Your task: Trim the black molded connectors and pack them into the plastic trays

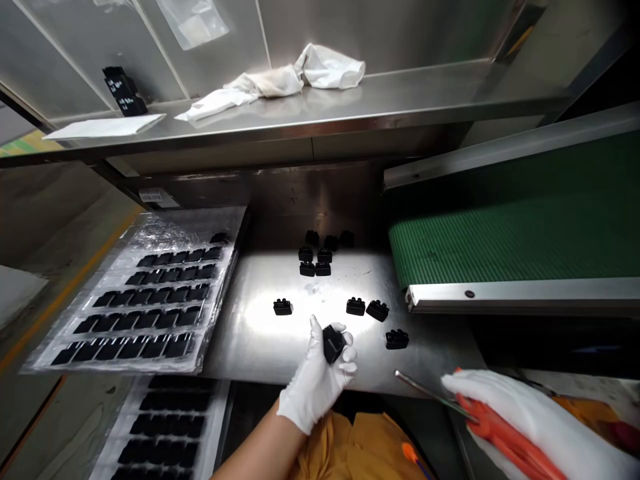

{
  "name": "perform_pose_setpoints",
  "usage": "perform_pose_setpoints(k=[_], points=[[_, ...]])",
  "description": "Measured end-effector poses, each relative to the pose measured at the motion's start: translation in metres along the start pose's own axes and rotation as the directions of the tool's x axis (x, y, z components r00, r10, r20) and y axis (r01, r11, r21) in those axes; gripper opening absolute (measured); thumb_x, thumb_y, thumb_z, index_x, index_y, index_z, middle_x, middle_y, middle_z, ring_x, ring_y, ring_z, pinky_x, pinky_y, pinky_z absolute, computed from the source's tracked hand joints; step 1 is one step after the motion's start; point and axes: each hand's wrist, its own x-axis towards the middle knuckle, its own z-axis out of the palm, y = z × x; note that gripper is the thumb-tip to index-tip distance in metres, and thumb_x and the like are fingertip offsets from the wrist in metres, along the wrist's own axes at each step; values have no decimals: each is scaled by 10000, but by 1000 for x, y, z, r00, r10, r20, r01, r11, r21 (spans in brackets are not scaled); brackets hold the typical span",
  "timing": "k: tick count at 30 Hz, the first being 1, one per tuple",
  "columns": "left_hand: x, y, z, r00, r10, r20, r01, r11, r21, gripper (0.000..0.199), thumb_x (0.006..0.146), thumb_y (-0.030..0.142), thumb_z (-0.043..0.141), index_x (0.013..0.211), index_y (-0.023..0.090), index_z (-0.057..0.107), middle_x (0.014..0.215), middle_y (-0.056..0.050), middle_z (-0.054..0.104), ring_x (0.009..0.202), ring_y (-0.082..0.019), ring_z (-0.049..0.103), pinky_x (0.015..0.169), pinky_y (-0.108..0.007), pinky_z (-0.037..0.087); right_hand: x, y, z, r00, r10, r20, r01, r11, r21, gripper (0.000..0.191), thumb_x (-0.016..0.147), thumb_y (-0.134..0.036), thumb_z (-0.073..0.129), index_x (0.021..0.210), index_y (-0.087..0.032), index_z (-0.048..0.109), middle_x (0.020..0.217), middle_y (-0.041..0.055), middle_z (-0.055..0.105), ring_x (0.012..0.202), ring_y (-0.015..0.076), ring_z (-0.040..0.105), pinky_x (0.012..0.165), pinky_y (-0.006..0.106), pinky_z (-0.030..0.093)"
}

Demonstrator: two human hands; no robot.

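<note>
Red tool (500,432) cut off at bottom edge, green conveyor belt (520,233) at right, label (157,197) print illegible

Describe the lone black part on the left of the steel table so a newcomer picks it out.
Find the steel tabletop between the wrapped tray and the green conveyor. Just beyond the gloved left hand, slightly left, lies a small black part with bumps along its far edge. It sits alone; every other loose part on the tabletop lies farther right.

Cradling a black part (332,343) in the left hand (320,377) — gripping a red-handled tool (487,421) in the right hand (530,413), near loose black pieces (355,307).
</note>
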Motion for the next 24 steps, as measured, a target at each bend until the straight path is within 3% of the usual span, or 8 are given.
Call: perform_pose_setpoints(k=[3,6,12,18,24], points=[[-8,-5,5,999,-6,-32,4,998,-60,355,837,516,646,883,178,550,816,-12,503,614,-74,431,518,-164,379,-6,1,14,991,-70,113,69,997,16,553,729,-392,638,1277,-354,578,1182,23,702,1034,298,679,867,408,591],[-14,-8,6,994,52,-93,-59,996,-71,312,833,455,678,855,169,554,853,-19,520,649,-80,462,528,-170,395,-2,5,18,977,-101,190,103,995,0,605,766,-370,634,1355,-345,498,1232,26,674,1079,274,667,886,370,586],[-17,-10,-3,961,148,-234,-160,986,-36,268,807,390,729,916,193,583,889,-2,543,647,-77,490,515,-183,408,10,-2,16,917,-139,373,137,990,32,575,785,-315,618,1343,-348,486,1200,3,686,1056,217,674,899,326,576],[-21,-5,-7,953,172,-250,-197,977,-81,270,819,416,712,942,201,605,837,16,541,651,-81,516,562,-206,458,13,-24,24,922,-123,368,85,990,117,484,806,-324,523,1290,-318,512,1150,48,684,1003,247,671,868,390,564],[-20,-3,-23,948,145,-282,-193,970,-149,151,801,260,714,899,196,619,856,8,577,670,-94,548,557,-218,447,15,-25,28,913,-139,384,98,987,124,528,795,-324,547,1318,-317,481,1105,46,690,972,252,672,873,404,545]])
